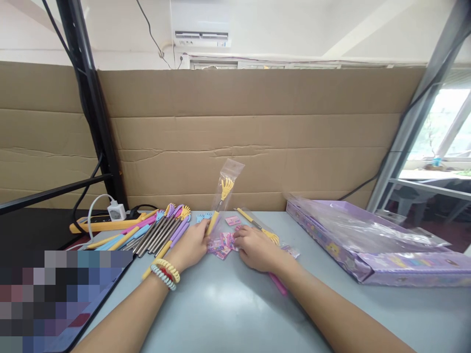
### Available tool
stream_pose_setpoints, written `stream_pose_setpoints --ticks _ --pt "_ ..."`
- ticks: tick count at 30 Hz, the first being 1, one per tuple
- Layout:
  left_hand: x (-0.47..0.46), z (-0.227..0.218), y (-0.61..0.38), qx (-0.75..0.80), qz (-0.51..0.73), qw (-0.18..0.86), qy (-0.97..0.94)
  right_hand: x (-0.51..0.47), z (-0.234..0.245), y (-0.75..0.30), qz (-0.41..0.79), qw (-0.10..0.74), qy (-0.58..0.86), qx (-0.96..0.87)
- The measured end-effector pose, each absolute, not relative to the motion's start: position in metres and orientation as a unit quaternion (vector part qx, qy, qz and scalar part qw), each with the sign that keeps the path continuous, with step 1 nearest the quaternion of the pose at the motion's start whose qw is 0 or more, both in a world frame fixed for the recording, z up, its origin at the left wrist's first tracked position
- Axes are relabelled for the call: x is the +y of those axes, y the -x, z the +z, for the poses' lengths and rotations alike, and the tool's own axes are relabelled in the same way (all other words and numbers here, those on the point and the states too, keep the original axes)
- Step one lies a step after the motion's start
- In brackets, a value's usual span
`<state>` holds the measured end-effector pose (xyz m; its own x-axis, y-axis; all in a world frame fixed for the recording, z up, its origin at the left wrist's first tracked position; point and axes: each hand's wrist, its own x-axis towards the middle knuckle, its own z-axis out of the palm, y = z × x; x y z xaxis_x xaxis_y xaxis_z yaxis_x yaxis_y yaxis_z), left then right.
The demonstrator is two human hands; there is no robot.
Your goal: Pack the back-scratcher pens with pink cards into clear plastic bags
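Observation:
My left hand (192, 247) grips the yellow handle of a back scratcher (222, 198) that stands tilted upright inside a clear plastic sleeve, its yellow claw head up. My right hand (256, 248) rests on the grey table (235, 314) with its fingers curled onto a small heap of pink cards (222, 243). Under and behind the right hand lie another yellow scratcher in a sleeve (257, 227) and a pink handle (277, 284). My left wrist wears coiled yellow and white bands (165, 273).
A pile of several pastel scratchers with metal shafts (154, 233) lies at the left, by a yellow power strip with a white charger (116, 212). A purple box with plastic film (371, 245) sits at the right. A cardboard wall (257, 137) backs the table.

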<state>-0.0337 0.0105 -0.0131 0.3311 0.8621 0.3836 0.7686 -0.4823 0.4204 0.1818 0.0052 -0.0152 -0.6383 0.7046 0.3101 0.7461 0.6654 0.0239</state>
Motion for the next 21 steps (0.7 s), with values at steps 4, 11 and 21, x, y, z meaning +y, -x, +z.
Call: stream_pose_setpoints --ticks 4,11,21 --pt "0.009 -0.012 0.035 0.5 0.288 0.076 -0.813 0.003 -0.016 -0.182 -0.079 0.112 0.437 -0.889" --pt "0.004 -0.008 0.031 0.504 0.28 0.072 -0.814 0.005 -0.02 -0.167 -0.162 0.083 0.381 -0.906" --pt "0.006 -0.007 0.032 0.51 0.263 0.058 -0.817 0.013 -0.026 -0.171 -0.032 0.229 0.393 -0.89"
